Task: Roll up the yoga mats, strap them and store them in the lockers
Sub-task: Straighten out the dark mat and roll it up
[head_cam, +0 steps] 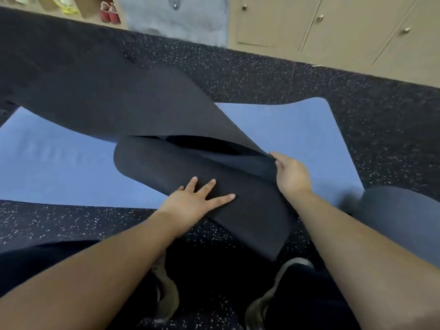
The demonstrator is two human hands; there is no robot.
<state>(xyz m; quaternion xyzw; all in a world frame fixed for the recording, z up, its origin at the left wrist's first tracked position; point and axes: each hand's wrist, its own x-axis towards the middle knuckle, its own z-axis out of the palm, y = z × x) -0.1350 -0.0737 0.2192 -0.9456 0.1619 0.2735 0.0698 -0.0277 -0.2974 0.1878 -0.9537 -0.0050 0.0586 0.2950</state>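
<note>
A dark grey yoga mat stretches from the far left toward me, its near end folded over into a loose first curl. It lies across a flat blue yoga mat. My left hand presses flat on the folded end with fingers spread. My right hand grips the raised edge of the dark mat at the right of the fold, fingers tucked under it. A rolled grey-blue mat lies at the right beside my forearm.
The floor is black speckled rubber. Beige lockers with round knobs line the far right wall. Open cubbies with red shoes stand at the far left. My shoes are below the mats.
</note>
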